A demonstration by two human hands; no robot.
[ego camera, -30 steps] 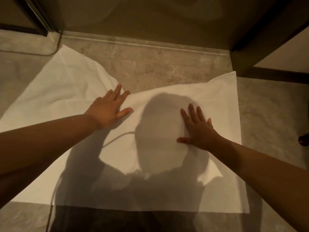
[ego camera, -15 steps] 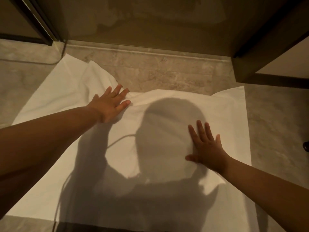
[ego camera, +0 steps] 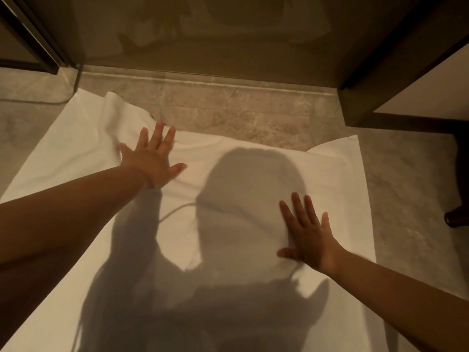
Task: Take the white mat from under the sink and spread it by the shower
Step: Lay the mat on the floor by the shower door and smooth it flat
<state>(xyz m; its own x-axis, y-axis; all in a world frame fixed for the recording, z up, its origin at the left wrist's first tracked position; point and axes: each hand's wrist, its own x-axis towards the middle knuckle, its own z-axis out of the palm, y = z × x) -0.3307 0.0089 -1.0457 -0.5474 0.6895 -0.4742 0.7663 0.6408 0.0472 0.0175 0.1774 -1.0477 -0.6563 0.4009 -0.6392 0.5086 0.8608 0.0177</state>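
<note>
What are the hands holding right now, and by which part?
Nothing is held. The left hand and right hand both lie open and flat, palms down, pressing on the white mat spread over the floor.

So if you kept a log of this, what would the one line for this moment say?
stage: smoothing | white mat: on floor by shower threshold, far left edge rumpled | left hand: flat on mat | right hand: flat on mat

Left hand [ego camera: 152,163] farther up (mat [ego camera: 241,179] flatter)

Dim warm light from behind casts the person's shadow [ego camera: 243,224] forward; edges bow.
</note>
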